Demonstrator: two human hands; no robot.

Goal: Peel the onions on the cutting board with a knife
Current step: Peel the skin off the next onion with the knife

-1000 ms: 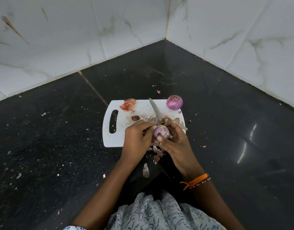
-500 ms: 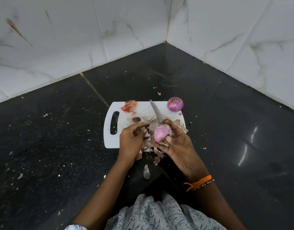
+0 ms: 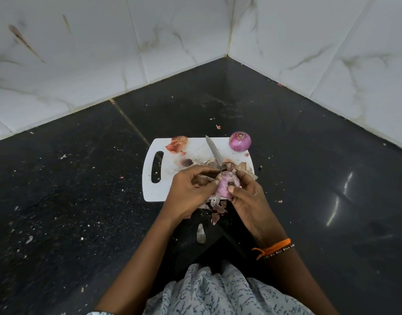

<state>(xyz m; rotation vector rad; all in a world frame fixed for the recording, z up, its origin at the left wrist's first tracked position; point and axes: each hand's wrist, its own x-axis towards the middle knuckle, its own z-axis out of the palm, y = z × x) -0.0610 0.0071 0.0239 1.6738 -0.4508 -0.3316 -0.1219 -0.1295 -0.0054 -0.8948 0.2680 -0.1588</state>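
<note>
Two onions [image 3: 227, 185] [image 3: 239, 141], one knife [image 3: 214, 151], one cutting board [image 3: 168, 169]

left hand [image 3: 191, 192]: back against the onion [image 3: 227, 186], thumb on its skin, after pulling away half a second ago.
onion: turned, dark root end now facing up.

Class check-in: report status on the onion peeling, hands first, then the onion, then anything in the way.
Left hand and right hand both grip the part-peeled onion; knife too, which hand unclear. Second onion waits on board. Nothing blocking.
</note>
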